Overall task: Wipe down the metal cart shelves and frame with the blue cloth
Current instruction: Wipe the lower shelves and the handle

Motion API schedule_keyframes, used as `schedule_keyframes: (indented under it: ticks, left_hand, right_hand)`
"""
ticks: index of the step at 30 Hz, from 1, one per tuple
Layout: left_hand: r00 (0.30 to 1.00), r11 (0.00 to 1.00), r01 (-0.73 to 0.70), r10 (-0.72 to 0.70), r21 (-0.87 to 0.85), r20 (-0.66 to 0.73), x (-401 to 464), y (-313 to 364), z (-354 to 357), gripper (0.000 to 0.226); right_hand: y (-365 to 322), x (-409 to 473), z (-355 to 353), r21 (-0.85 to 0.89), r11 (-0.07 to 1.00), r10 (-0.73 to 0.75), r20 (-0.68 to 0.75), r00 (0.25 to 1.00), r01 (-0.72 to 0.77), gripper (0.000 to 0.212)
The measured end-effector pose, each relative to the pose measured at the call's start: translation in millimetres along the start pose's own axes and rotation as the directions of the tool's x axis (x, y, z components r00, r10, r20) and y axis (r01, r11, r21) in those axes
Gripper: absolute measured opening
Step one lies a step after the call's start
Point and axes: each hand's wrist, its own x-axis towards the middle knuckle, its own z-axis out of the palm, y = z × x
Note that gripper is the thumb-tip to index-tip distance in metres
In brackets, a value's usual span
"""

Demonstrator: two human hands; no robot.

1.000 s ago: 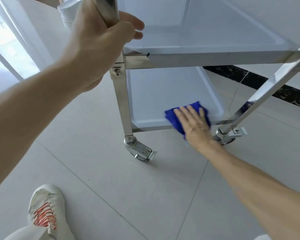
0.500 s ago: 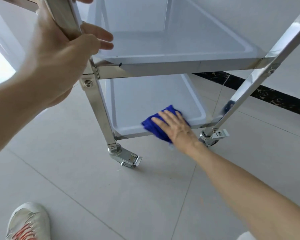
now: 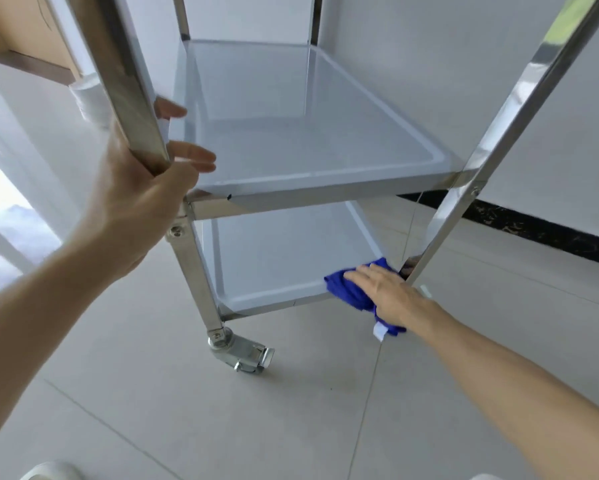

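A metal cart stands before me with a middle shelf [image 3: 312, 150] and a bottom shelf [image 3: 274, 258] between shiny upright posts. My left hand [image 3: 142, 199] grips the near left post [image 3: 125, 81] just above the middle shelf. My right hand [image 3: 391, 296] lies flat, fingers straight, pressing the blue cloth [image 3: 351, 289] onto the bottom shelf's near right corner, beside the near right post [image 3: 499, 133]. Part of the cloth, with a white tag, hangs over the shelf's front edge.
A caster wheel [image 3: 246, 351] sits under the near left post on the pale tiled floor [image 3: 222, 410]. A white wall with a dark baseboard [image 3: 533, 230] runs behind the cart. A white stack [image 3: 90, 98] sits on the floor at left.
My right hand has slid the cloth rightward along the bottom shelf's front edge to the near right corner. The view has tilted up. My left hand stays on the post.
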Motion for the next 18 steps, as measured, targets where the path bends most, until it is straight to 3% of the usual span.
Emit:
schedule_keyframes:
  ticks: [2, 4, 5, 7, 9, 11, 14, 18]
  left_hand:
    - [0.997, 0.997, 0.081, -0.081, 0.011, 0.010, -1.2, 4.1, -1.5, 0.052]
    - [0.993, 0.992, 0.120, -0.120, 0.039, -0.001, -3.4, 8.0, -2.0, 0.044]
    - [0.992, 0.992, 0.125, -0.125, 0.036, 0.004, -3.7, 7.5, -2.9, 0.041]
    - [0.991, 0.991, 0.135, -0.135, 0.022, 0.005, -4.7, 7.7, -4.6, 0.040]
    - [0.988, 0.988, 0.155, -0.155, -0.006, 0.007, -1.3, 4.3, -6.0, 0.046]
    - [0.986, 0.986, 0.165, -0.165, -0.002, 0.021, 1.5, -3.0, -8.0, 0.043]
    - [0.985, 0.985, 0.171, -0.171, 0.030, 0.019, 8.6, -12.7, -11.5, 0.045]
    - [0.964, 0.964, 0.266, -0.266, 0.030, 0.013, 13.6, -23.6, -17.4, 0.044]
  right_hand:
    - [0.6, -19.5, -16.5, 0.259, 0.965, 0.038, 0.057, 0.998, -0.052, 0.081]
    - [4.0, -43.4, -26.9, 0.566, 0.814, 0.120, 0.054, 0.991, -0.129, 0.068]
    - [7.8, -56.3, -29.5, 0.716, 0.683, 0.169, 0.039, 0.985, -0.146, 0.058]
    - [18.7, -85.1, -33.8, 0.947, 0.287, 0.284, 0.059, 0.957, -0.143, 0.048]
    - [33.3, -111.7, -41.6, 0.995, -0.068, 0.352, 0.092, 0.931, -0.073, 0.047]
    - [49.6, -134.9, -60.2, 0.973, -0.228, 0.412, 0.068, 0.909, 0.030, 0.048]
    - [72.1, -160.1, -109.2, 0.946, -0.242, 0.530, -0.059, 0.846, 0.218, 0.045]
    - [83.6, -168.4, -211.2, 0.886, -0.104, 0.605, -0.305, 0.736, 0.452, 0.046]
